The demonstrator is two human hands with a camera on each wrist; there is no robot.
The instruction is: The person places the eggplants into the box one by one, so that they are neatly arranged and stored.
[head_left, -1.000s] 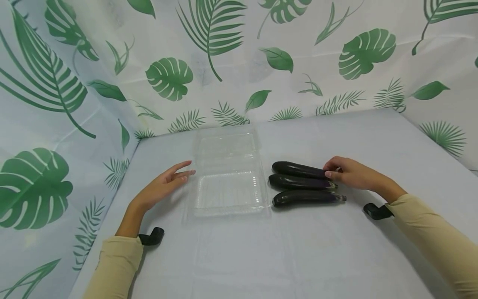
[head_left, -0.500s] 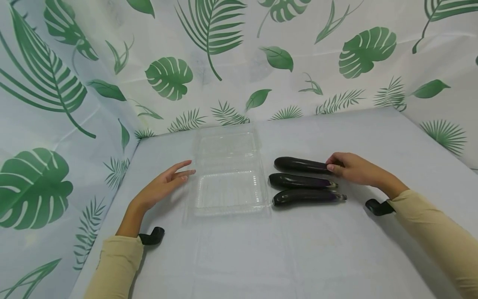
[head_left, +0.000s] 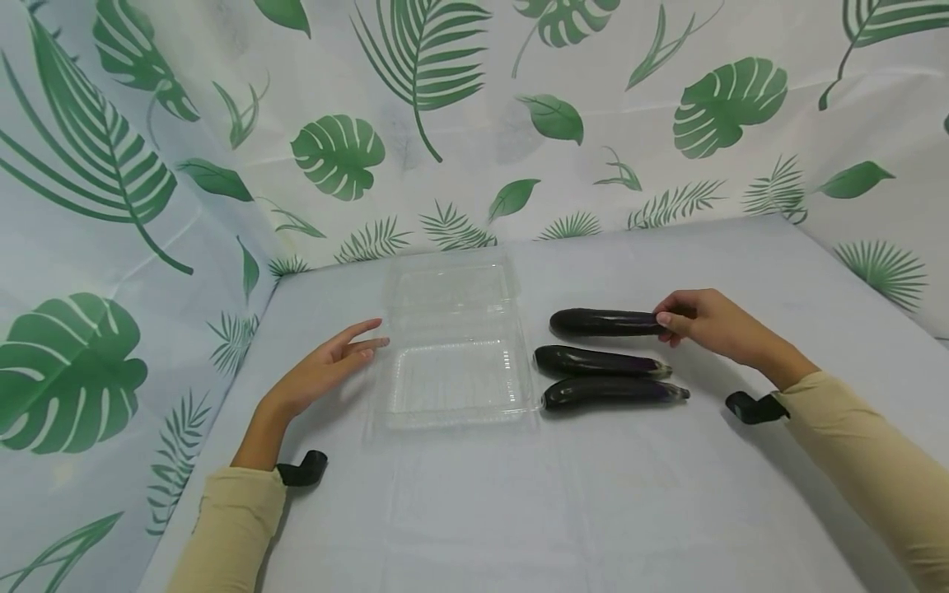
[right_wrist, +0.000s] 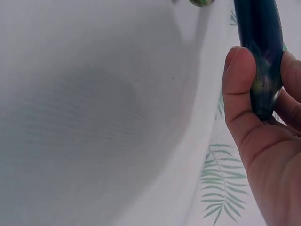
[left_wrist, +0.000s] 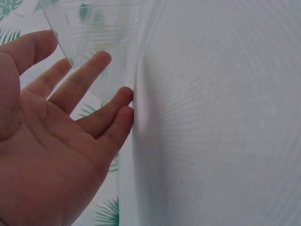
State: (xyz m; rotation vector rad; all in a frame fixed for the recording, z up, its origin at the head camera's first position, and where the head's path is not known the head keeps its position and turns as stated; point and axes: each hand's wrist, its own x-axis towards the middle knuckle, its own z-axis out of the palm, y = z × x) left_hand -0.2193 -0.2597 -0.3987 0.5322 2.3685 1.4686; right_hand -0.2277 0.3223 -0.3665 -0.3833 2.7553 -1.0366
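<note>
My right hand [head_left: 708,323] pinches the stem end of the farthest eggplant [head_left: 604,322], thumb on one side and fingers on the other, as the right wrist view also shows. Two more dark eggplants lie side by side nearer me, a middle eggplant [head_left: 596,361] and a front eggplant [head_left: 611,394]. To their left an unfolded clear plastic clamshell box [head_left: 455,418] lies with its lid [head_left: 452,284] toward the back. Beside the box's left edge is my left hand [head_left: 319,371], its fingers loosely extended and holding nothing. In the left wrist view its fingertips [left_wrist: 103,57] are close to the clear plastic.
A pale cloth covers the table [head_left: 482,511]. Behind it and on the left hang white sheets [head_left: 460,181] printed with green leaves. A black wrist camera [head_left: 304,469] sits on the left wrist and another black camera [head_left: 752,407] on the right.
The right hand has drawn the farthest eggplant slightly back and to the right, opening a gap from the middle one. The left hand, the box and the other two eggplants stay put.
</note>
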